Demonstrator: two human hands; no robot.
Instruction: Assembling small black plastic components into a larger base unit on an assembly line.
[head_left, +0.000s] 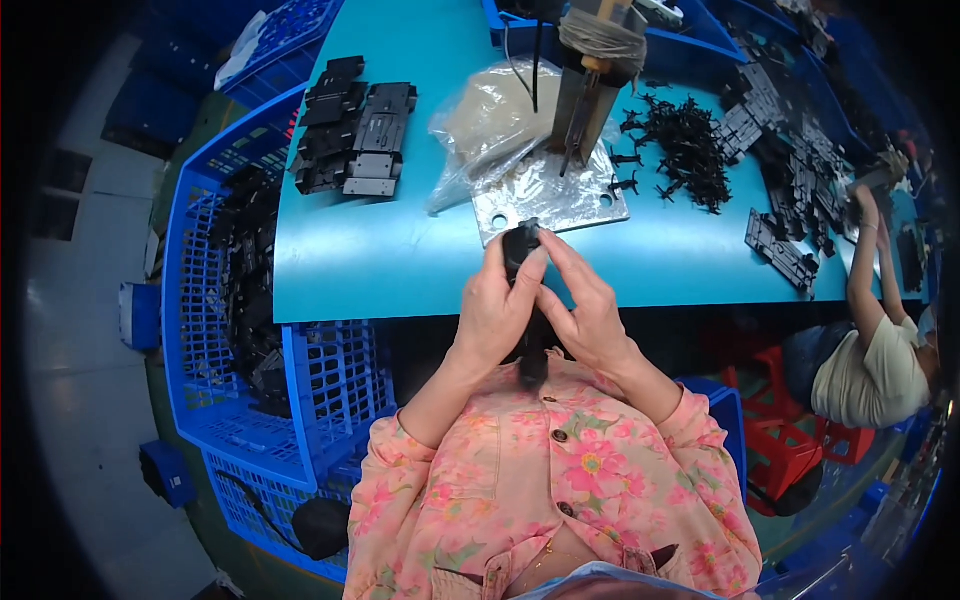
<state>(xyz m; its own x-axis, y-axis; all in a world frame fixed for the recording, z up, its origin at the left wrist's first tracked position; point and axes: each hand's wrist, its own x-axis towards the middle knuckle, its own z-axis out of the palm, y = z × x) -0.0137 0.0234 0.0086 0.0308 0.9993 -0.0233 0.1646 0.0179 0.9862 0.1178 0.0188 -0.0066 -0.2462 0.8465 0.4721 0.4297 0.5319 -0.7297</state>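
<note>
Table (380, 265), blue-green, spans the scene; blue crate (300, 405) stands at its left. Metal plate (570, 212) lies mid-table; heap of small black pieces (685, 145) to its right. Left hand (497, 310) clamped around black part (517, 245); right hand (590, 310) closed on its right side. Part sits between them, just at plate's near edge; contact with plate: cannot tell. Judgement: left steadies, right presses evenly, no twisting.
</note>
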